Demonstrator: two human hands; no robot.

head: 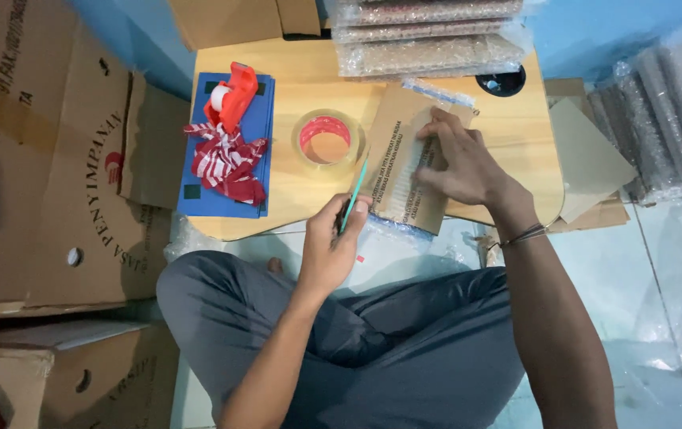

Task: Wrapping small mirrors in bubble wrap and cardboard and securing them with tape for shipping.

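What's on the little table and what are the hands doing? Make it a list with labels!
left hand: holds a thin green stick
right hand: presses on a cardboard packet
table: light wood
middle: clear tape roll
left side: blue pad with red-white ribbon and a red tape dispenser
far edge: stack of bubble-wrapped packs
around: cardboard boxes

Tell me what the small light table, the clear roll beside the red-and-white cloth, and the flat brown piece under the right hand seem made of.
Small light table: likely wood or laminate, smooth with pale grain. Clear roll: glossy plastic tape on a red core. Flat brown piece: matte cardboard under the right hand.
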